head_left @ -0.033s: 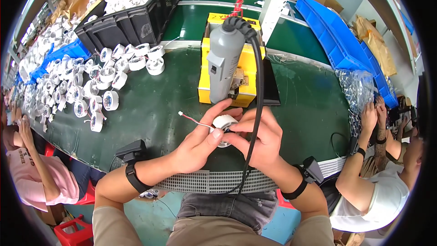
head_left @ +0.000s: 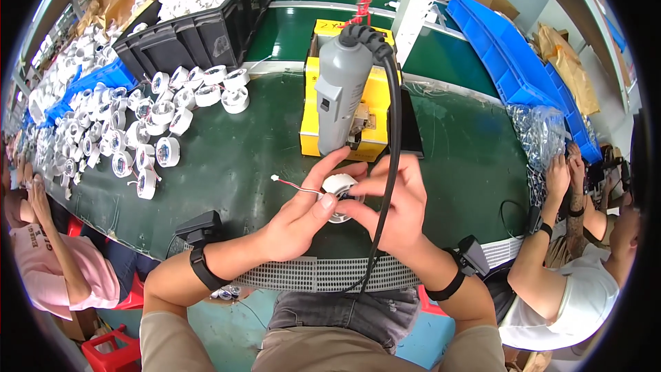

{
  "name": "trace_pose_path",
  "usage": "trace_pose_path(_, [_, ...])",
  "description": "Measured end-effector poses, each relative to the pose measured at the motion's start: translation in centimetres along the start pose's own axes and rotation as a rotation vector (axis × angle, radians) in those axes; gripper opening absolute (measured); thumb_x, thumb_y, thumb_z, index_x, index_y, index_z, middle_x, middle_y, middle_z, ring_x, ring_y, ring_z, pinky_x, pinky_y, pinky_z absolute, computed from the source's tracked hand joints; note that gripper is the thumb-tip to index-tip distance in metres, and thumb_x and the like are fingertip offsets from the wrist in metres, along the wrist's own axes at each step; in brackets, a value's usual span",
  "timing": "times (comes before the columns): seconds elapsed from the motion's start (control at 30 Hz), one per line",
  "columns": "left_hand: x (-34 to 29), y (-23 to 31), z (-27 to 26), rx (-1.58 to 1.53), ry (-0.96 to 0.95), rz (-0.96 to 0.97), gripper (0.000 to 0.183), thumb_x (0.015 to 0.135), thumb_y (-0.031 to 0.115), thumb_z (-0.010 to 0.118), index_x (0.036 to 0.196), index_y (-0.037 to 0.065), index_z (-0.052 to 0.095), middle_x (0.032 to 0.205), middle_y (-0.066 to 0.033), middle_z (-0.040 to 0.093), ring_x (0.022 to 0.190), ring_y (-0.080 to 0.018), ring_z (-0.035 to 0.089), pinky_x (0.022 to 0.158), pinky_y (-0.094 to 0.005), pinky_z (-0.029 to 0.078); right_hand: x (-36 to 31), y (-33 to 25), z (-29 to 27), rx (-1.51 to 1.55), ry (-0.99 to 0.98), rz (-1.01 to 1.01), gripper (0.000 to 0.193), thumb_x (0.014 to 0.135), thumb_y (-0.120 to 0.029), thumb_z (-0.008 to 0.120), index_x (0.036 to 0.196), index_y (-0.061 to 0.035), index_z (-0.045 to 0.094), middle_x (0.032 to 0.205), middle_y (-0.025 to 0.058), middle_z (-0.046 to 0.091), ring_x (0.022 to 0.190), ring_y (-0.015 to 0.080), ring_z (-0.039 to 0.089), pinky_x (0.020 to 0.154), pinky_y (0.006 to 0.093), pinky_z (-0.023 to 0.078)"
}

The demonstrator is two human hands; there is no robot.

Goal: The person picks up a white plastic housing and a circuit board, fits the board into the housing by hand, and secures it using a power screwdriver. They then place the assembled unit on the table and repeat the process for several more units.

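Close in front of me, my left hand [head_left: 303,222] is closed around a white round housing [head_left: 340,184] with dark parts inside. A thin red-and-white wire [head_left: 295,184] with a small white plug sticks out to the left from between its fingers. My right hand [head_left: 398,208] reaches in from the other side, its bent index finger and thumb at the housing's open face. Whether a small piece lies between those fingertips is hidden. Just beyond my hands stands a grey cylindrical power tool [head_left: 341,89] with a black cable [head_left: 394,117], in front of a yellow fixture [head_left: 377,141].
Many similar white housings [head_left: 162,111] lie to the left on the green table [head_left: 234,158]. Behind them stands a black crate [head_left: 200,38] of white parts. Blue bins [head_left: 509,62] and a clear bag of metal parts [head_left: 540,131] are at right. People sit on both sides.
My right index finger and thumb have spread slightly apart at the housing. The grey tool has shifted a little to the right, and the plug end has moved slightly.
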State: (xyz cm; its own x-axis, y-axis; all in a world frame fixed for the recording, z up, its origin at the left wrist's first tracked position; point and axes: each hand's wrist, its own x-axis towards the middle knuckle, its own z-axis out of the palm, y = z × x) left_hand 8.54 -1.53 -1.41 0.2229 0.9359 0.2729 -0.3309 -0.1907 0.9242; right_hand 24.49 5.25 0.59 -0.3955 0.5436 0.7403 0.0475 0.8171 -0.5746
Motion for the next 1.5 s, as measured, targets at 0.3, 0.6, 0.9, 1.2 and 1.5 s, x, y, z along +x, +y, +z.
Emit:
trace_pose_path(0.3, [0.6,1.0,-1.1,0.062,0.102,-0.340,0.054,0.095,0.020,0.058,0.140,0.000,0.036,0.116,-0.0107,0.058,0.102,-0.0154,0.059,0.085,-0.0299,0.054,0.2,1.4,0.2,0.165,-0.189,0.285,0.020,0.076,0.004,0.073,0.094,0.0028,0.064,0.097,0.0105,0.065,0.081,0.0169,0.065,0.068,0.0267,0.054])
trace_pose_path(0.6, [0.5,-0.8,-2.1,0.051,0.144,-0.225,0.032,0.090,0.001,0.058,0.119,-0.004,0.044,0.104,-0.0105,0.059,0.092,-0.0152,0.062,0.080,-0.0281,0.057,5.1,-0.5,3.0,-0.038,-0.046,0.183,0.058,0.077,-0.007,0.074,0.125,0.0026,0.042,0.112,0.0145,0.061,0.099,0.0219,0.064,0.089,0.0353,0.050])
trace_pose_path(0.9, [1.0,-1.2,-2.3,0.089,0.212,-0.299,0.031,0.087,0.002,0.061,0.114,-0.003,0.048,0.098,-0.0110,0.060,0.086,-0.0154,0.063,0.073,-0.0282,0.057,8.7,0.4,4.8,0.501,0.387,0.081,0.052,0.096,-0.017,0.043,0.139,0.0033,0.021,0.072,0.0095,0.050,0.051,0.0169,0.051,0.050,0.0318,0.048])
trace_pose_path(1.2, [1.1,-0.3,-2.4,0.043,0.228,-0.489,0.033,0.091,0.002,0.056,0.124,0.000,0.053,0.103,-0.0068,0.060,0.092,-0.0134,0.061,0.076,-0.0299,0.060,10.0,1.7,4.9,0.371,0.431,0.108,0.036,0.097,-0.018,0.044,0.125,0.0038,0.036,0.058,0.0075,0.048,0.044,0.0151,0.047,0.043,0.0292,0.041])
trace_pose_path(1.5, [1.3,-0.5,-3.1,-0.127,0.299,-0.538,0.037,0.095,0.007,0.052,0.130,-0.003,0.047,0.105,-0.0091,0.060,0.090,-0.0188,0.065,0.080,-0.0327,0.060,10.2,1.9,4.8,0.384,0.436,0.133,0.032,0.097,-0.017,0.045,0.121,0.0032,0.037,0.059,0.0075,0.048,0.044,0.0145,0.048,0.043,0.0284,0.042])
